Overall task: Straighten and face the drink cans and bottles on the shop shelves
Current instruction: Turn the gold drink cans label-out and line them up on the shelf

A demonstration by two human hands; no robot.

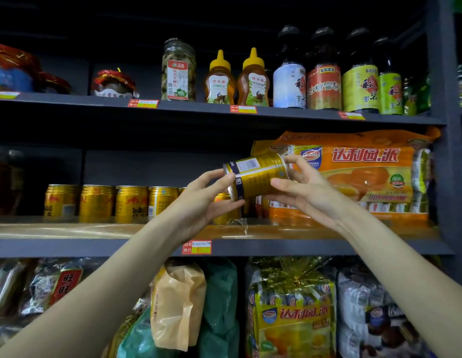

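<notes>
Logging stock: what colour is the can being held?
Gold with a dark blue band, the can shows best in the head view.

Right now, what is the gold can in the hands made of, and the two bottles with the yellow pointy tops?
The gold can looks like shiny metal: it gleams, and a silvery rim shows at its end. The two honey squeeze bottles look like clear plastic, since amber liquid shows through, with matte yellow plastic caps. Glass can't be ruled out.

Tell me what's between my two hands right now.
In the head view, a gold can with a dark blue band, tipped on its side, sits between them: the left hand grips its lower end, the right hand its upper side.
</notes>
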